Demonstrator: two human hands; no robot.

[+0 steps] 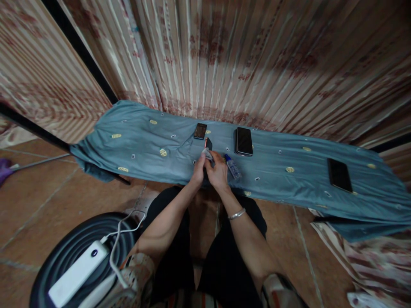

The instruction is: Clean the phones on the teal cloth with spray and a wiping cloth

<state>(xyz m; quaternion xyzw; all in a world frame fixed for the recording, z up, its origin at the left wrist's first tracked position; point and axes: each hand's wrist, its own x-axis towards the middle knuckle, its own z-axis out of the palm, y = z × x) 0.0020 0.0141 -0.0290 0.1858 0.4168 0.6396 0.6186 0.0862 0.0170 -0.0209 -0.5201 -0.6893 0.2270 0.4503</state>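
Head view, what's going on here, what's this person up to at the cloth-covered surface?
The person's left hand and right hand are together over the blue-green cloth, with a whitish wad and a small dark object with an orange-red edge at their fingertips. Which hand grips which is hard to tell. A blue-capped bottle is just beside the right hand. A small dark device lies beyond the hands, and more dark devices lie to the right.
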